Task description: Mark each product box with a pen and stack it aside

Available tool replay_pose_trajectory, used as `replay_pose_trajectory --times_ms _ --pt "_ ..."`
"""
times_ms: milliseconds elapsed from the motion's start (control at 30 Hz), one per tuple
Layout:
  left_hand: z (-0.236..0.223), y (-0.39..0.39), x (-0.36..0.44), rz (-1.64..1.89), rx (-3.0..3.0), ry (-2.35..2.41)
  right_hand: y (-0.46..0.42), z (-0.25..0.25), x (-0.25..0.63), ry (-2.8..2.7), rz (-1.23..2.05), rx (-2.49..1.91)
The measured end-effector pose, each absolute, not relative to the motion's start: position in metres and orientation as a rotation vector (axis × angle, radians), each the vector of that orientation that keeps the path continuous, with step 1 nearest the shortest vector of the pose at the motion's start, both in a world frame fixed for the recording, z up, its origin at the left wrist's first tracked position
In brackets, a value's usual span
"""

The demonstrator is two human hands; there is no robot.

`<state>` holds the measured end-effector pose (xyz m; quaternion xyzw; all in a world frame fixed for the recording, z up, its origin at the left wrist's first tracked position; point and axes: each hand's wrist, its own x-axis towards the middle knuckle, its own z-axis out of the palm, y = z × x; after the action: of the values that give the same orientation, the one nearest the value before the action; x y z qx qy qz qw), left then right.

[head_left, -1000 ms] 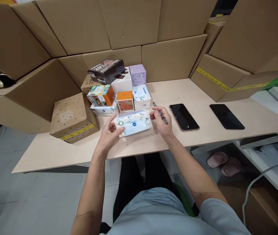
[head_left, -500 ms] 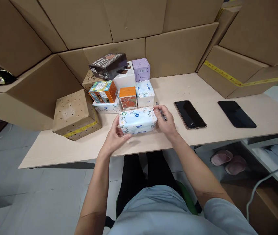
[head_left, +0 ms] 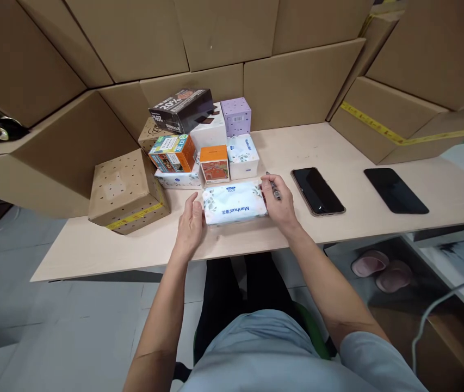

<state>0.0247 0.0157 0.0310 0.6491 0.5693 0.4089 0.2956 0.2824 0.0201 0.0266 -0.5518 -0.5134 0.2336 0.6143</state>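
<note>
A pale blue floral tissue pack (head_left: 234,202) lies flat on the light wooden table (head_left: 338,147), printed side up. My left hand (head_left: 191,224) rests against its left end, fingers loosely curved around it. At the pack's right end, my right hand (head_left: 278,201) touches it while gripping a dark pen (head_left: 274,188) between its fingers.
Behind the pack stand several small boxes: an orange one (head_left: 214,163), a white tissue box (head_left: 243,155), a lilac cube (head_left: 235,115), a black box (head_left: 181,109). A taped brown carton (head_left: 125,190) sits left. Two black phones (head_left: 317,190) (head_left: 395,190) lie right. Cardboard walls surround the table.
The tissue pack has been turned over and set flat on the table, its printed face now up. Both hands lowered with it and stay at its ends.
</note>
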Motion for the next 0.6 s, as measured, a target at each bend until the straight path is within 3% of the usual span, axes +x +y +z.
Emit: replay_pose_trajectory --times_ms 267,600 --pt "0.027 -0.002 0.043 1.539 2.278 1.451 0.020 0.037 0.281 -0.888 0.569 -1.120" --pt "0.017 -0.004 0.072 1.326 2.613 1.418 0.025 0.056 0.281 -0.858 0.555 -0.919"
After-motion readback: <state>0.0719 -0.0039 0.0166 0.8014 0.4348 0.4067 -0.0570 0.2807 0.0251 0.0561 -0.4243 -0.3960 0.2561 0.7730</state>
